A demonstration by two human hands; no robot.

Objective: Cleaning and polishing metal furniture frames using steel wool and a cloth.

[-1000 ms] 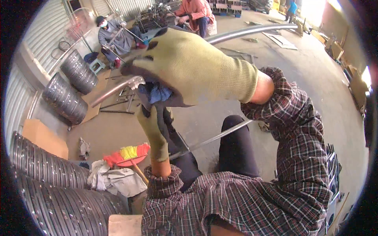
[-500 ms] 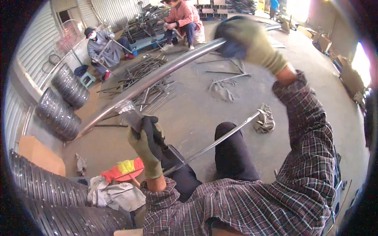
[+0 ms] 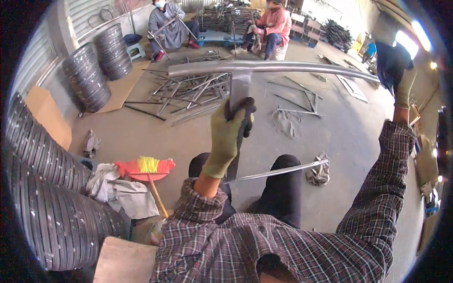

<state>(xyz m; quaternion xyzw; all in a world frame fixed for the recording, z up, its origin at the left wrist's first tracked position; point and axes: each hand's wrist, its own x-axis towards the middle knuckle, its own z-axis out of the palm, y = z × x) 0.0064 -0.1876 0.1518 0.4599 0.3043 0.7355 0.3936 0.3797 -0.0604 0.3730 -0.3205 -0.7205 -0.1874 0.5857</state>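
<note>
Steel is the main material here: a long, curved, shiny metal tube (image 3: 283, 67) is held up in front of the person, across the view, with a flat metal upright (image 3: 239, 89) joined under it. The left hand (image 3: 230, 129), in a yellow-green work glove, is closed around this upright low down, so the frame stands steady and does not turn. The right hand (image 3: 395, 70), also gloved, is stretched far along the tube to its right end and seems to press a dark blue cloth (image 3: 389, 59) on it; its exact grip I cannot tell. A thinner steel rod (image 3: 278, 172) runs above the person's dark knees, probably part of the same frame.

On the concrete floor (image 3: 330, 137) lie loose metal bars (image 3: 198, 89), rags, and a broom with red and yellow bristles (image 3: 144, 167). Stacks of grey metal rings (image 3: 87, 82) stand at the left. Two seated people (image 3: 222, 21) work farther away.
</note>
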